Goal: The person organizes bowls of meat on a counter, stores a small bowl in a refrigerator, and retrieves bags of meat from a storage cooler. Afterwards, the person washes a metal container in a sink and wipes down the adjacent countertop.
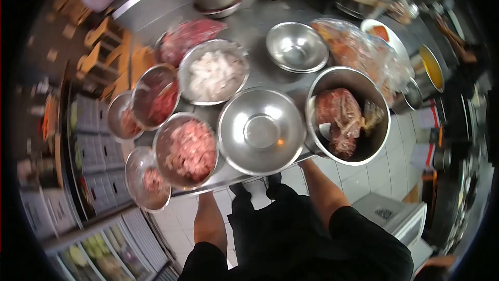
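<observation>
I count four round silvery metal bowls (160, 151) of loose pinkish-red meat (191, 148) at left, one deep steel pot (325, 76) of bagged dark-red meat (338, 115) at right.

Wooden chairs (99, 55) at 10 o'clock. Stacked grey bins (96, 148) at 9. Green vegetables (96, 247) in trays, between 7 and 8. Light box (387, 213) with QR code at 4.

An empty steel bowl (262, 162) between a bowl of pink meat (190, 150) and a deep pot (382, 141).
</observation>
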Motion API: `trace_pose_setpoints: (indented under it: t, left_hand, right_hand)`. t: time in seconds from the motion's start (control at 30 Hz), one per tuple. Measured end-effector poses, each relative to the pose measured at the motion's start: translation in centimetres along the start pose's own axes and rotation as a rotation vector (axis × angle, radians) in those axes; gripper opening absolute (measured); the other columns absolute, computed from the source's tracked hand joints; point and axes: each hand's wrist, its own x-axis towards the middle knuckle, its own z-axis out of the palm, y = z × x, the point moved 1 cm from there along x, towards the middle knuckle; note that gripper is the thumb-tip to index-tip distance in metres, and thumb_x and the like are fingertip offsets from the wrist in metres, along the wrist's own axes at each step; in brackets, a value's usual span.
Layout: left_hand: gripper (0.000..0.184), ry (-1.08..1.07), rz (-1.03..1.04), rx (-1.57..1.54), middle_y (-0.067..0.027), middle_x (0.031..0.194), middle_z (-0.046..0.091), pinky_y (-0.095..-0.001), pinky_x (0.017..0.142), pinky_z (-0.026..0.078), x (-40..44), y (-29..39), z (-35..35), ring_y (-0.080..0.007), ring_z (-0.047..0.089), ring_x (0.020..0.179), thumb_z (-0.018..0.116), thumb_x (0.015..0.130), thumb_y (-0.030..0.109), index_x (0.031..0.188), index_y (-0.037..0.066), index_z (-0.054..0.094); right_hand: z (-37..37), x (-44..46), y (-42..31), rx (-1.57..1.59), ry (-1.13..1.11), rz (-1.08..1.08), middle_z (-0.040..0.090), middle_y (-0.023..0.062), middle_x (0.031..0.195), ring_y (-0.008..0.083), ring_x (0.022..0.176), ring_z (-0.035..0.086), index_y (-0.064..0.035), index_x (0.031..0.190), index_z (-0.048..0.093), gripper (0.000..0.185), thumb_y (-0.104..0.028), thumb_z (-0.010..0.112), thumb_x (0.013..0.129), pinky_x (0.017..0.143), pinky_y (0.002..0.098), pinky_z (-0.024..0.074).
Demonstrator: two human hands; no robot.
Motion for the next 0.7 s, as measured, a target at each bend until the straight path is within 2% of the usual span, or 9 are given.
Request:
trace_pose_setpoints:
  t: [0.23, 0.3, 0.4, 0.47, 0.5, 0.6, 0.63, 0.67, 0.7]
  left_hand:
    - [0.062, -0.320, -0.048, -0.188, -0.0128, 0.136, 0.047, -0.0467, 0.086, 0.049, 3.4, -2.8, -2.6, -0.0266, 0.051, 0.117, 0.062, 0.087, 0.041, 0.135, 0.008, 0.043]
    - [0.060, -0.469, -0.073, -0.243, -0.0124, 0.138, 0.045, -0.0480, 0.087, 0.049, 5.2, -4.4, -5.6, -0.0265, 0.049, 0.120, 0.060, 0.088, 0.041, 0.135, 0.009, 0.043]
    - [0.058, -0.806, -0.127, -0.311, -0.0118, 0.140, 0.043, -0.0498, 0.088, 0.048, 7.7, -7.2, -9.9, -0.0265, 0.047, 0.124, 0.059, 0.089, 0.042, 0.135, 0.010, 0.044]
    - [0.051, -0.730, -0.207, -0.019, -0.0118, 0.134, 0.049, -0.0516, 0.088, 0.047, -0.3, -6.4, -4.9, -0.0282, 0.051, 0.119, 0.055, 0.091, 0.041, 0.132, 0.010, 0.047]
    - [0.048, -0.703, -0.256, 0.120, -0.0118, 0.130, 0.052, -0.0524, 0.089, 0.047, -7.3, -4.3, -0.3, -0.0290, 0.053, 0.117, 0.053, 0.092, 0.041, 0.130, 0.010, 0.048]
    - [0.047, -0.733, -0.450, 0.473, -0.0109, 0.123, 0.057, -0.0495, 0.087, 0.048, -6.4, -5.4, 0.9, -0.0284, 0.056, 0.112, 0.053, 0.092, 0.042, 0.128, 0.012, 0.050]
    - [0.047, -0.651, -0.376, 0.526, -0.0101, 0.117, 0.060, -0.0495, 0.087, 0.049, -2.6, -6.4, 0.9, -0.0290, 0.056, 0.113, 0.053, 0.092, 0.041, 0.128, 0.011, 0.050]
    - [0.049, -0.652, -0.033, 0.276, -0.0114, 0.121, 0.059, -0.0500, 0.089, 0.049, 1.2, -7.4, -0.2, -0.0298, 0.055, 0.115, 0.054, 0.091, 0.041, 0.129, 0.010, 0.049]
    - [0.049, -0.691, 0.013, 0.125, -0.0122, 0.122, 0.060, -0.0498, 0.087, 0.051, 1.6, -5.3, 0.4, -0.0310, 0.058, 0.112, 0.055, 0.090, 0.039, 0.128, 0.009, 0.050]
  right_hand:
    - [2.5, -4.8, -1.7, 0.084, 0.126, -0.055, 0.058, 0.0117, 0.120, 0.0274, 0.100, 0.061, -0.0108, 0.129, 0.048, 0.050, -0.031, 0.062, 0.086, 0.079, 0.0435, 0.0533]
    - [2.6, -5.6, -1.7, 0.103, 0.156, -0.074, 0.058, 0.0121, 0.120, 0.0274, 0.100, 0.061, -0.0105, 0.130, 0.048, 0.051, -0.032, 0.062, 0.085, 0.080, 0.0431, 0.0530]
    - [2.4, -6.3, -1.3, 0.123, 0.183, -0.096, 0.058, 0.0126, 0.120, 0.0275, 0.101, 0.061, -0.0100, 0.130, 0.047, 0.053, -0.033, 0.063, 0.085, 0.081, 0.0424, 0.0527]
    - [2.1, -5.9, -0.6, 0.137, 0.189, -0.114, 0.058, 0.0130, 0.120, 0.0276, 0.101, 0.061, -0.0097, 0.131, 0.047, 0.055, -0.033, 0.064, 0.084, 0.081, 0.0420, 0.0524]
    - [2.1, -5.6, -0.1, 0.144, 0.191, -0.120, 0.058, 0.0132, 0.120, 0.0276, 0.101, 0.061, -0.0095, 0.131, 0.047, 0.056, -0.034, 0.064, 0.084, 0.082, 0.0418, 0.0523]
    - [2.7, -4.6, 2.4, 0.169, 0.187, -0.150, 0.058, 0.0138, 0.121, 0.0277, 0.101, 0.061, -0.0091, 0.132, 0.046, 0.058, -0.035, 0.065, 0.084, 0.082, 0.0411, 0.0519]
    - [2.7, -4.3, 3.1, 0.179, 0.183, -0.154, 0.058, 0.0140, 0.121, 0.0277, 0.102, 0.061, -0.0089, 0.132, 0.046, 0.058, -0.035, 0.065, 0.083, 0.083, 0.0409, 0.0518]
    - [2.7, -4.1, 3.7, 0.184, 0.181, -0.165, 0.058, 0.0142, 0.121, 0.0277, 0.102, 0.061, -0.0088, 0.132, 0.046, 0.059, -0.035, 0.065, 0.083, 0.083, 0.0407, 0.0516]
    - [2.5, -3.8, 4.1, 0.179, 0.194, -0.180, 0.058, 0.0143, 0.121, 0.0278, 0.102, 0.061, -0.0086, 0.132, 0.045, 0.060, -0.036, 0.065, 0.083, 0.083, 0.0405, 0.0515]
